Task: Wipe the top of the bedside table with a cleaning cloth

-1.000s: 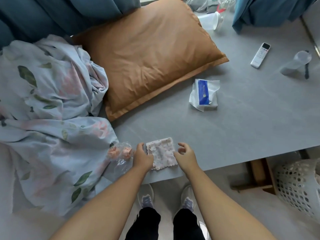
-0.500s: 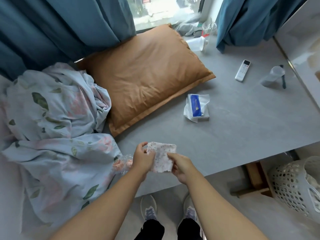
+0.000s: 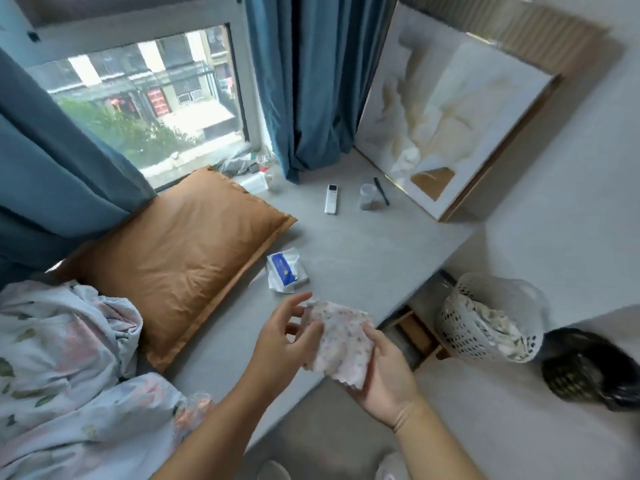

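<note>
A small pale cloth with a speckled pink print [image 3: 341, 339] is held up in the air above the near edge of the grey table top [image 3: 363, 258]. My right hand [image 3: 384, 379] cups it from below and holds it. My left hand [image 3: 282, 336] is at the cloth's left edge, fingers spread, with fingertips touching it. The cloth is off the surface.
On the grey top lie an orange pillow [image 3: 180, 251], a tissue pack [image 3: 285, 273], a white remote [image 3: 331, 199], a clear cup [image 3: 367, 196] and a dark pen [image 3: 381, 191]. A floral blanket [image 3: 62, 362] is at left. A white perforated basket [image 3: 485, 323] and a black bag [image 3: 588, 368] stand on the floor at right.
Both hands lifted the cloth off the table's near edge and raised it. The view tilted upward, bringing the window and curtains into sight.
</note>
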